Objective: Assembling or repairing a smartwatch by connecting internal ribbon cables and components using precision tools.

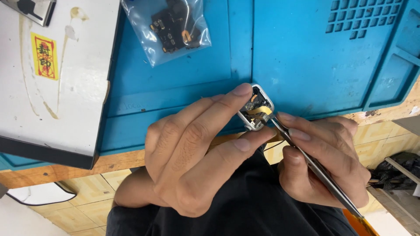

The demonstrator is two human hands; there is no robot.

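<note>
A blue work mat (288, 57) with moulded grooves and a grid of small pockets covers most of the bench in front of you, lying on a wooden bench edge (65, 168). To the left of it sits a white box lid (65, 74) with a yellow-and-red sticker and brown stains, overlapping the mat's left side. At the top of the mat lies a clear plastic bag (168, 28) holding small dark electronic parts, well apart from your hands. Below the bench, your dark clothing fills the lower middle, with tiled floor on either side.

Your left hand (192, 161) is closed around a small silver metal housing (258, 107), pinching it between the forefinger on top and the thumb underneath, just over the near edge of the mat. The housing is open toward you, showing dark parts and a yellow-orange flex strip inside.

Your right hand (323, 166) is gripping a pair of metal tweezers (313, 164), fingers wrapped along the shaft. The tweezers' tip touches the open housing at its lower right corner, by the yellow strip.
</note>
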